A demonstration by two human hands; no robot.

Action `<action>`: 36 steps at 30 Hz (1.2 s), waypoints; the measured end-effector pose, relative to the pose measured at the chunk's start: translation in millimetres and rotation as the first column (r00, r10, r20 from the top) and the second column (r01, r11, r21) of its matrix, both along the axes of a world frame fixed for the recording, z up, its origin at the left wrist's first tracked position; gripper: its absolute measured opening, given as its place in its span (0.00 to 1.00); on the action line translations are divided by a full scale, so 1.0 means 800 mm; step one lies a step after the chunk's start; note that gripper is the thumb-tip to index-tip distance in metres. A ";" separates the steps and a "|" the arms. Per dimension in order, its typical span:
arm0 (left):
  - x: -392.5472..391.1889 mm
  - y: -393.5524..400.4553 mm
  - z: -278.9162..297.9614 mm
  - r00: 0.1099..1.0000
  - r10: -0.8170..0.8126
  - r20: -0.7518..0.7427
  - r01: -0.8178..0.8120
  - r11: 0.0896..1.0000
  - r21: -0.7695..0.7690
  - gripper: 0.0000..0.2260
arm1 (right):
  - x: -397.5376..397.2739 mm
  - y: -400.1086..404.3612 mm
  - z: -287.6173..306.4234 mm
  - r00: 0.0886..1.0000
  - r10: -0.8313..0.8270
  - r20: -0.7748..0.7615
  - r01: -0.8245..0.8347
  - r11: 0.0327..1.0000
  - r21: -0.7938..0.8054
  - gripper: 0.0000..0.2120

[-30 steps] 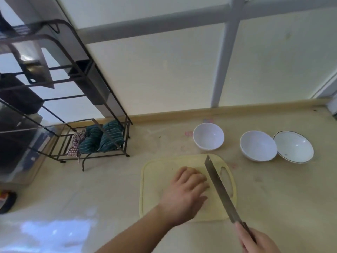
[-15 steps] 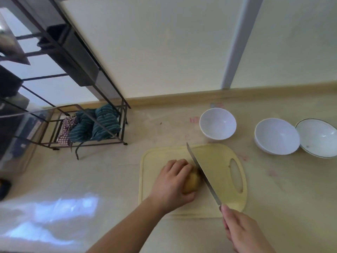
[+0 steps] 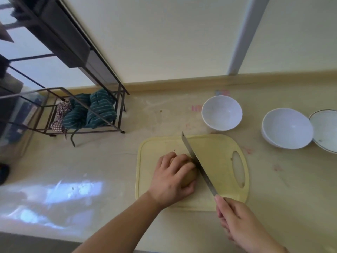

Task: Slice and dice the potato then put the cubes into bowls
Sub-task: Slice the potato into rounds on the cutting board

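Head view: left hand (image 3: pixel 171 179) fingers curl over the potato (image 3: pixel 189 177) on the board (image 3: pixel 218 161). Right hand (image 3: pixel 235 221) grips the knife (image 3: pixel 197 164), blade pointing away-left beside the potato's right end.

I am in a home kitchen, at a beige countertop (image 3: pixel 113 161) against a cream wall (image 3: pixel 164 39). A pale yellow plastic cutting board (image 3: pixel 218 154) lies before me, three white bowls (image 3: pixel 221 112) at one and two o'clock, and a dark metal wire rack (image 3: pixel 102 83) holding striped green cloths (image 3: pixel 94 112) at ten o'clock.
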State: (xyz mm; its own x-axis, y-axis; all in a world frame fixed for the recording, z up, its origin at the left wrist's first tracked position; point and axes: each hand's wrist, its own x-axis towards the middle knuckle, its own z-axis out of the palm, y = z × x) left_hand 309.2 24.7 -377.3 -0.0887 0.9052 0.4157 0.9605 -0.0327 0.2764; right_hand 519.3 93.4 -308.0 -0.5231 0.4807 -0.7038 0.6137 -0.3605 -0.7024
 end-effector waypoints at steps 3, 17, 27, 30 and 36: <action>0.001 0.001 0.000 1.000 0.006 -0.012 -0.006 1.000 0.021 0.22 | 0.002 -0.003 -0.002 0.999 0.035 0.027 -0.039 0.990 0.139 0.34; 0.000 0.001 -0.008 0.998 0.045 0.034 -0.047 0.997 0.055 0.27 | 0.021 -0.024 0.038 0.998 0.055 0.030 -0.061 0.963 0.263 0.20; 0.005 0.003 -0.005 0.998 0.058 0.029 -0.060 0.996 0.060 0.28 | 0.007 -0.025 0.045 0.994 0.080 0.069 -0.096 0.956 0.278 0.21; 0.005 0.004 -0.005 0.998 0.053 0.028 -0.054 0.997 0.060 0.29 | 0.004 -0.025 0.047 0.994 0.080 0.079 -0.098 0.961 0.257 0.21; 0.004 0.008 -0.005 0.999 0.026 0.037 -0.029 0.997 0.071 0.28 | 0.002 -0.018 0.048 0.988 0.124 0.095 -0.145 0.952 0.269 0.24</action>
State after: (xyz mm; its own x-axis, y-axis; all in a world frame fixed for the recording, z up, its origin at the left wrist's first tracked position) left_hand 312.0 31.4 -381.2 -0.1291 0.8703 0.4754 0.9508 -0.0276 0.3086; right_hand 520.8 79.1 -269.4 -0.5463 0.5896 -0.5949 0.6987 -0.0709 -0.7119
